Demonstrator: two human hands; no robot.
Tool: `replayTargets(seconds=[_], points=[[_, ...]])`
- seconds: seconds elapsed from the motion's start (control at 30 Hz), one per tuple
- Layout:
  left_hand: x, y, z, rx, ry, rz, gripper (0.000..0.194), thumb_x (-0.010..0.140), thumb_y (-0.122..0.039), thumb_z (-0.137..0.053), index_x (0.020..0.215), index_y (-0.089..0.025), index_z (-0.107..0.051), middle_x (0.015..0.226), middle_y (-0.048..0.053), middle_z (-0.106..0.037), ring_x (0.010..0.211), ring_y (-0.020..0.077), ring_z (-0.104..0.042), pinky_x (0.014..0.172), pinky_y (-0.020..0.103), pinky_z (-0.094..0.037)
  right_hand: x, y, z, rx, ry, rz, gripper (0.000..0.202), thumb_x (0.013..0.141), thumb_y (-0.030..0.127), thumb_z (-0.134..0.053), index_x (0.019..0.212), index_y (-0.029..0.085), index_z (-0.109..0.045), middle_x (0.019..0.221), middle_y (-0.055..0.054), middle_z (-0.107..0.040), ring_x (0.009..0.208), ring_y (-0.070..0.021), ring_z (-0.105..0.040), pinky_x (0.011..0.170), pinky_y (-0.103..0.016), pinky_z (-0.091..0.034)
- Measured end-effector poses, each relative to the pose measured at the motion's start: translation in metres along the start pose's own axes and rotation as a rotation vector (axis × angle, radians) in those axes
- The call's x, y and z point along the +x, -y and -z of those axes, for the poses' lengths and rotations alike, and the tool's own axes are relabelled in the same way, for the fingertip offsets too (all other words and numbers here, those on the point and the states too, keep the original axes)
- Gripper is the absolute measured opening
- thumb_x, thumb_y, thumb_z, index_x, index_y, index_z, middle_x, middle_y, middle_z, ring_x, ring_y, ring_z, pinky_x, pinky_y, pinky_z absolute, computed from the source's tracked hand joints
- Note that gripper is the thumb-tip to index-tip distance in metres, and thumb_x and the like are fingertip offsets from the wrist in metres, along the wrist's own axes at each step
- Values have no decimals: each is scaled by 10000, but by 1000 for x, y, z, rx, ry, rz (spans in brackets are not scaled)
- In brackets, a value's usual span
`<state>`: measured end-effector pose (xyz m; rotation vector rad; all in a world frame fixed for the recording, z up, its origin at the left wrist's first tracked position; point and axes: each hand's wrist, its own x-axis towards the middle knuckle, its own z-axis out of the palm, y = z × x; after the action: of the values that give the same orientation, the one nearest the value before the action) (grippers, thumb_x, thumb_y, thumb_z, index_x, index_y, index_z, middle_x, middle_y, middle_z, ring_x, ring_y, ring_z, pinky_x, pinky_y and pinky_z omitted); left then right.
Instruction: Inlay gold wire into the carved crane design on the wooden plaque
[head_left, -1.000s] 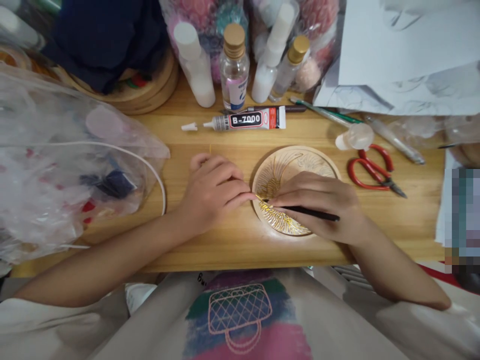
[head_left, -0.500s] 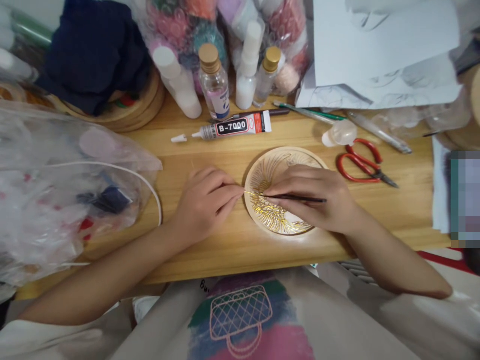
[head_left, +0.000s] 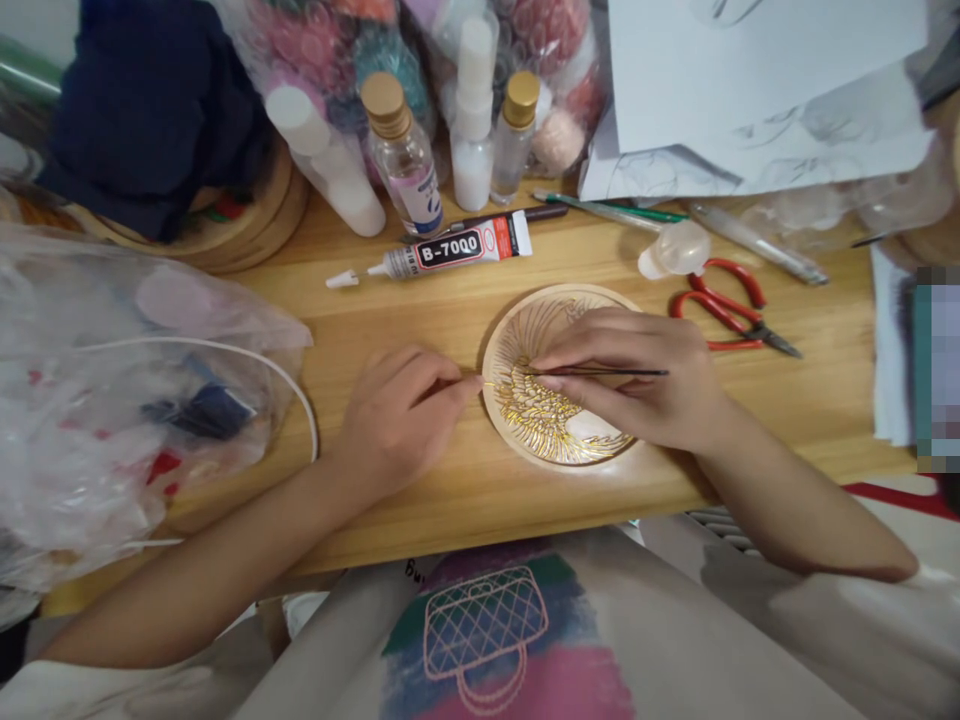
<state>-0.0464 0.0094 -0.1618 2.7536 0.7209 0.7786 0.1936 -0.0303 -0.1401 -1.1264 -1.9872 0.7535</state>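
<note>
A round wooden disc point(head_left: 495, 425) lies on the table, with a feather-like pattern of raised gold lines point(head_left: 544, 420) over its lower and left parts and paler lines above. At its left rim my left hand point(head_left: 397, 420) pinches the end of a thin gold wire point(head_left: 490, 384) between thumb and forefinger. My right hand point(head_left: 660, 375) rests over the disc's right side, closed on dark, slim tweezers point(head_left: 622, 372). Their tips point left, down at the gold pattern; the fingers partly cover them. Part of the disc is hidden beneath that hand.
Beyond the disc lie an uncapped B-7000 glue tube point(head_left: 450, 250), its nozzle cap point(head_left: 343, 280), and several bottles point(head_left: 405, 160). Red-handled pliers point(head_left: 731, 310) and a small clear plastic piece point(head_left: 675, 250) are at right. Plastic bags point(head_left: 90, 420) and a white cord point(head_left: 292, 375) occupy the left.
My right hand and the tweezers have moved slightly up, the tweezers now lying more level. My left hand has shifted a little left, still pinching the wire. The view has tilted slightly.
</note>
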Motion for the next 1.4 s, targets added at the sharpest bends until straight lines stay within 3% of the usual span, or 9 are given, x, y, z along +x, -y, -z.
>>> replayTargets(seconds=[0.8,1.4], points=[[0,2,0,11,-1,23,193,942,-163,-505,854,-210,-670,772,5,-639,722,147,-552,643,299,-418,0,-1,-7,80,69,-7,60,889,176,-634,910,172,-690,794,-48,-713,742,-141,-647,676,-283,-520],[1,3,-2,-16,-1,53,209,952,-199,-508,877,-188,-703,759,26,-631,716,152,-541,648,301,-424,1,-2,-14,96,29,-35,76,861,147,-654,892,187,-711,805,-41,-737,744,-147,-673,684,-284,-545]])
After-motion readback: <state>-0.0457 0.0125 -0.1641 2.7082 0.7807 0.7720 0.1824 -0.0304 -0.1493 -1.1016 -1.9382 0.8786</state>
